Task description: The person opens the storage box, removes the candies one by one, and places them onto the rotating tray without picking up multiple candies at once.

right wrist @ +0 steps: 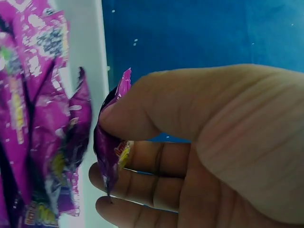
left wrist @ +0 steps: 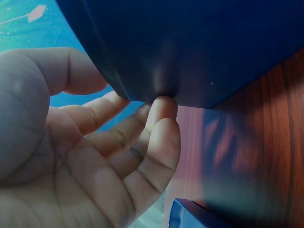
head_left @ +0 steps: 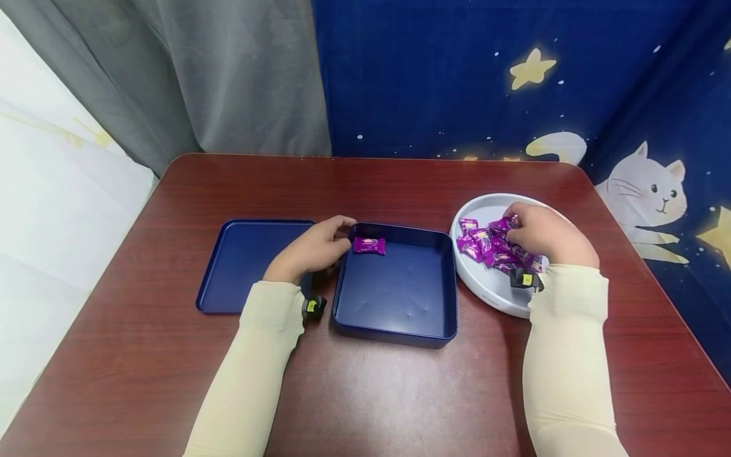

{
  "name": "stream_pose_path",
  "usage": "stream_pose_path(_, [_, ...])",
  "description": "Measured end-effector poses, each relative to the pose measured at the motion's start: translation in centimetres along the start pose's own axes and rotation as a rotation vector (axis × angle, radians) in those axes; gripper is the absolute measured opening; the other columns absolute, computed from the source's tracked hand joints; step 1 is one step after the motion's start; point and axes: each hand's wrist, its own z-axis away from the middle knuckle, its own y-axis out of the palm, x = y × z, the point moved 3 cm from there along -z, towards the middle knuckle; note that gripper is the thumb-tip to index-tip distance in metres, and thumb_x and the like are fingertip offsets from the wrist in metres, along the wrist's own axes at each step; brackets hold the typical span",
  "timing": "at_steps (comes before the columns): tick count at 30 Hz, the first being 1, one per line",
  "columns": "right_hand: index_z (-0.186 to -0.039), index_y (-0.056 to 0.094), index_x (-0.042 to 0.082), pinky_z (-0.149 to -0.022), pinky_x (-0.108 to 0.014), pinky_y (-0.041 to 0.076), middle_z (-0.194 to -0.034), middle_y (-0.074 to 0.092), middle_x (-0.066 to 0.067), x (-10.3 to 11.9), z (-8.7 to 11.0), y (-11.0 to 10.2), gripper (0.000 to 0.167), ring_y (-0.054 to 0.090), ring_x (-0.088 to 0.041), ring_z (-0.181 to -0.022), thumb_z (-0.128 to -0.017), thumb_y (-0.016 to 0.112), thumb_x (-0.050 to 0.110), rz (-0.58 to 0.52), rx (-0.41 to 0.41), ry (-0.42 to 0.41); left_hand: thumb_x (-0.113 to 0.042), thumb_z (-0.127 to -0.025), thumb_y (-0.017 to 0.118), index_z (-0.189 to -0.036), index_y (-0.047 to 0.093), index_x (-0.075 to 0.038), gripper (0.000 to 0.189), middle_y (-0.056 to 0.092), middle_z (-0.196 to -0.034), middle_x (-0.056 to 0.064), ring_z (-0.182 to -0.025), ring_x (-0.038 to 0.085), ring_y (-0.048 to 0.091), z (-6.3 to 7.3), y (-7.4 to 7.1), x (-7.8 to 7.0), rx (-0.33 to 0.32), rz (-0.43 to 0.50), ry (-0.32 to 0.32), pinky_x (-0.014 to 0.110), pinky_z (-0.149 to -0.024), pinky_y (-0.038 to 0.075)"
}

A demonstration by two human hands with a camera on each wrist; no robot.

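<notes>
My left hand [head_left: 313, 249] is at the far left corner of an open navy blue box [head_left: 400, 292]. Its fingertips rest against the outer wall, with the thumb right at the rim; in the left wrist view the fingers [left wrist: 164, 137] are loosely bent. One purple wrapped candy [head_left: 369, 245] lies in the box's far left corner. Over a white round tray [head_left: 485, 298] at the right, my right hand [head_left: 551, 235] pinches a purple candy [right wrist: 111, 142] between thumb and fingers. Beside it lies a heap of similar candies [head_left: 482, 241].
A flat navy blue lid [head_left: 245, 260] lies left of the box, partly behind the left hand. All stand on a dark red wooden table [head_left: 365, 393]. A grey curtain [head_left: 251, 76] and a blue star-patterned curtain [head_left: 422, 76] hang behind it.
</notes>
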Motion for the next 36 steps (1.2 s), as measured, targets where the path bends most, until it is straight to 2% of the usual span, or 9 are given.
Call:
stream_pose_path(8, [-0.128, 0.056, -0.004, -0.088, -0.061, 0.045, -0.107, 0.065, -0.024, -0.57, -0.46, 0.47, 0.042, 0.060, -0.036, -0.091, -0.091, 0.066, 0.012, -0.003, 0.023, -0.008, -0.015, -0.099, 0.050, -0.144, 0.046, -0.010, 0.045, 0.053, -0.139, 0.012, -0.121, 0.025, 0.054, -0.05, 0.05, 0.00, 0.000, -0.001, 0.001, 0.045, -0.096, 0.047])
stream_pose_path(14, [-0.132, 0.054, -0.004, -0.093, -0.065, 0.042, -0.115, 0.062, -0.029, -0.67, -0.45, 0.48, 0.046, 0.059, -0.041, -0.099, -0.092, 0.066, 0.014, 0.002, 0.020, -0.002, -0.015, -0.099, 0.049, -0.145, 0.045, -0.010, 0.046, 0.052, -0.140, 0.012, -0.121, 0.025, 0.053, -0.07, 0.04, 0.00, 0.000, 0.001, 0.004, 0.045, -0.095, 0.047])
stream_pose_path(18, [-0.133, 0.054, -0.003, -0.094, -0.065, 0.042, -0.118, 0.062, -0.028, -0.70, -0.47, 0.56, 0.046, 0.059, -0.040, -0.101, -0.092, 0.065, 0.015, 0.010, 0.018, -0.001, -0.015, -0.099, 0.049, -0.145, 0.045, -0.010, 0.046, 0.052, -0.140, 0.012, -0.123, 0.025, 0.053, -0.18, 0.13, 0.09, -0.001, 0.001, 0.003, 0.045, -0.096, 0.046])
stream_pose_path(32, [-0.131, 0.055, -0.002, -0.085, -0.057, 0.048, -0.110, 0.064, -0.024, -0.60, -0.08, 0.37, 0.043, 0.061, -0.034, -0.090, -0.093, 0.064, 0.015, -0.015, 0.012, 0.018, -0.014, -0.099, 0.050, -0.145, 0.045, -0.011, 0.046, 0.053, -0.140, 0.012, -0.120, 0.025, 0.054, -0.12, 0.13, -0.01, -0.002, 0.003, -0.004, 0.045, -0.095, 0.047])
stream_pose_path(36, [-0.130, 0.054, -0.003, -0.086, -0.059, 0.048, -0.111, 0.063, -0.026, -0.57, -0.02, 0.18, 0.043, 0.062, -0.036, -0.092, -0.093, 0.065, 0.015, -0.015, 0.017, 0.020, -0.014, -0.099, 0.050, -0.145, 0.045, -0.010, 0.045, 0.053, -0.139, 0.013, -0.119, 0.025, 0.054, -0.10, 0.12, -0.02, -0.002, 0.005, -0.003, 0.044, -0.094, 0.047])
